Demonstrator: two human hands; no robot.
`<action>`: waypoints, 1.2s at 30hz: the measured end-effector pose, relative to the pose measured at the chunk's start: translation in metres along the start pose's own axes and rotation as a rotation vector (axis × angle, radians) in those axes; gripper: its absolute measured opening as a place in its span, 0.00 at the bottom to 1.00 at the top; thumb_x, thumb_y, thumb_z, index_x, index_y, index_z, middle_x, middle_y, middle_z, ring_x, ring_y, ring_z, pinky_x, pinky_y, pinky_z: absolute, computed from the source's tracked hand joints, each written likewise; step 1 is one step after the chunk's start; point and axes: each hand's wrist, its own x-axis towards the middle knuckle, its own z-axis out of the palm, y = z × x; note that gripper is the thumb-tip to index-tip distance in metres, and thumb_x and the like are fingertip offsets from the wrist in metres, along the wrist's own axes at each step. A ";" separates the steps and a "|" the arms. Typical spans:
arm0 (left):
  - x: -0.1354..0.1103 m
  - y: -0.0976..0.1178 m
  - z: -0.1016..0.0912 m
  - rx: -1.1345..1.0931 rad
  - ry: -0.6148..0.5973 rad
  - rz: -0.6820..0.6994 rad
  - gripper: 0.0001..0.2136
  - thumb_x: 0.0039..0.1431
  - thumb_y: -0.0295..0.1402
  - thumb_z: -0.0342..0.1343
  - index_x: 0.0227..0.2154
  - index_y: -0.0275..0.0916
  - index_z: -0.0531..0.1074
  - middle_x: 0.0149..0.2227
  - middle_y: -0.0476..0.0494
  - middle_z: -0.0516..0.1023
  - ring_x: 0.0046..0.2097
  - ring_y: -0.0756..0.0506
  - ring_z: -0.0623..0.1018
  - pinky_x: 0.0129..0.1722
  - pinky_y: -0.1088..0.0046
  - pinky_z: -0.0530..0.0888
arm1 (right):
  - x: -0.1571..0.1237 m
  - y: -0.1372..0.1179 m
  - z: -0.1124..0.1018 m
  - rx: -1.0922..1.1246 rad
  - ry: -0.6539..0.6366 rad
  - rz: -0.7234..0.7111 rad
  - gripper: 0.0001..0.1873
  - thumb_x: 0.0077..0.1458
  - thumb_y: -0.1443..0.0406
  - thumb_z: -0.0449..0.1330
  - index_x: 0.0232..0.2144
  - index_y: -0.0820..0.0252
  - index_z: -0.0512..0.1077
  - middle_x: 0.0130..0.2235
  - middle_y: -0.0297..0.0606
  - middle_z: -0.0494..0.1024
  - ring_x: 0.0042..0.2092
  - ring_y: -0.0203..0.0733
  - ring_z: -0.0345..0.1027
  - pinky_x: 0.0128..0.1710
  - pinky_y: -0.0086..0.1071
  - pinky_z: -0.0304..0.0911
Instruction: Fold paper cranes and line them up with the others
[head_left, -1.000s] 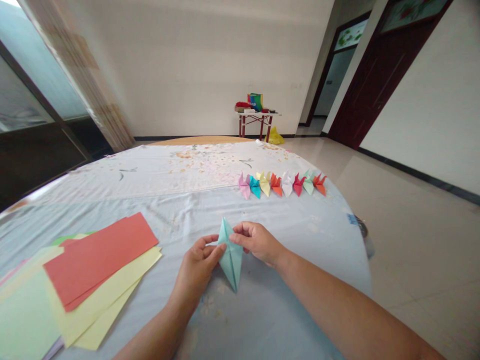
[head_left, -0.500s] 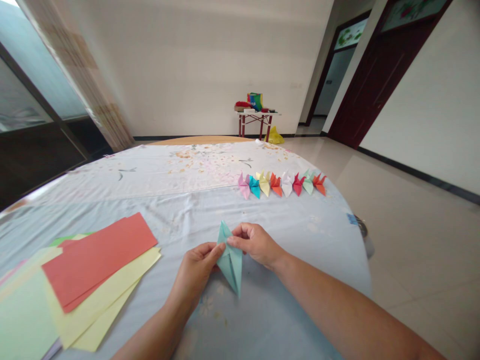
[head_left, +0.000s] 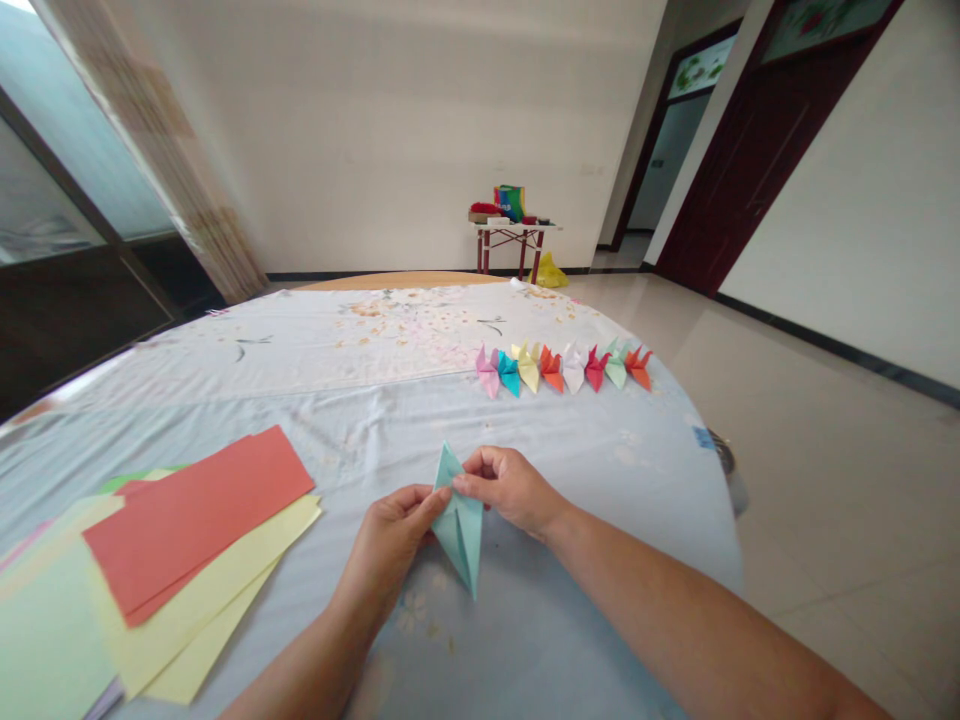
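Observation:
A light teal sheet of origami paper (head_left: 463, 535), folded into a long narrow diamond, is held between both hands just above the blue tablecloth. One point is up and away from me, the other down and toward me, with a slit along the lower half. My left hand (head_left: 399, 528) pinches its left edge, thumb on top and fingers partly hidden behind. On the right edge, a little higher, my right hand (head_left: 510, 488) grips it between thumb and curled fingers. The two thumb tips nearly meet on the paper's face.
Folded paper cranes (head_left: 574, 368) in several colours stand in a row toward the table's far right. Red paper sheets (head_left: 202, 525) lie over yellow and green ones at the left. The round table's edge curves along the right. A small side table (head_left: 514, 228) stands by the wall.
The teal paper's lower tip has swung slightly left and toward me. Both hands keep their hold in nearly the same place.

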 end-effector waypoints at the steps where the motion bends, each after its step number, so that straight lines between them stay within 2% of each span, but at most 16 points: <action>1: 0.000 0.000 0.000 -0.001 -0.001 0.000 0.15 0.41 0.44 0.61 0.23 0.34 0.73 0.20 0.51 0.69 0.24 0.53 0.66 0.26 0.78 0.65 | 0.000 -0.001 0.000 -0.001 0.000 0.000 0.13 0.45 0.59 0.62 0.26 0.63 0.66 0.20 0.28 0.65 0.21 0.28 0.54 0.20 0.24 0.50; 10: 0.003 -0.005 -0.004 0.040 -0.014 0.020 0.16 0.42 0.45 0.60 0.24 0.34 0.73 0.20 0.50 0.70 0.23 0.52 0.66 0.25 0.77 0.65 | 0.000 -0.003 -0.001 0.003 -0.036 0.019 0.15 0.44 0.57 0.62 0.26 0.63 0.66 0.21 0.27 0.64 0.22 0.28 0.54 0.21 0.23 0.51; 14: 0.000 -0.001 -0.001 0.088 0.001 0.034 0.17 0.40 0.46 0.60 0.23 0.34 0.73 0.18 0.50 0.70 0.22 0.52 0.66 0.24 0.77 0.65 | -0.002 -0.004 -0.002 0.036 -0.063 0.043 0.18 0.42 0.54 0.63 0.29 0.63 0.68 0.24 0.29 0.66 0.23 0.28 0.55 0.22 0.23 0.51; 18: -0.007 0.009 0.005 0.160 0.042 0.086 0.18 0.37 0.47 0.61 0.21 0.34 0.75 0.17 0.49 0.72 0.22 0.51 0.68 0.23 0.77 0.65 | -0.004 -0.008 -0.001 0.150 -0.149 0.065 0.20 0.36 0.55 0.67 0.29 0.63 0.70 0.26 0.31 0.70 0.27 0.30 0.60 0.27 0.24 0.56; 21: -0.011 0.014 0.009 0.194 0.043 0.125 0.17 0.35 0.47 0.62 0.19 0.35 0.76 0.19 0.48 0.74 0.23 0.49 0.70 0.23 0.77 0.65 | -0.006 -0.011 0.002 0.205 -0.195 0.079 0.19 0.36 0.55 0.67 0.27 0.63 0.72 0.26 0.31 0.71 0.29 0.32 0.62 0.32 0.27 0.58; 31: -0.010 0.008 0.008 0.296 -0.005 0.169 0.14 0.43 0.44 0.58 0.20 0.35 0.74 0.17 0.51 0.70 0.22 0.52 0.66 0.22 0.78 0.61 | -0.006 -0.011 0.007 0.266 -0.054 0.070 0.15 0.35 0.58 0.67 0.22 0.65 0.73 0.22 0.31 0.70 0.24 0.30 0.59 0.28 0.26 0.55; 36: -0.012 0.002 0.012 0.265 -0.074 0.091 0.15 0.41 0.45 0.59 0.20 0.34 0.74 0.16 0.52 0.69 0.20 0.53 0.65 0.21 0.79 0.60 | 0.004 -0.015 -0.004 0.295 0.139 0.046 0.16 0.35 0.57 0.67 0.22 0.65 0.71 0.21 0.29 0.68 0.22 0.27 0.54 0.24 0.25 0.51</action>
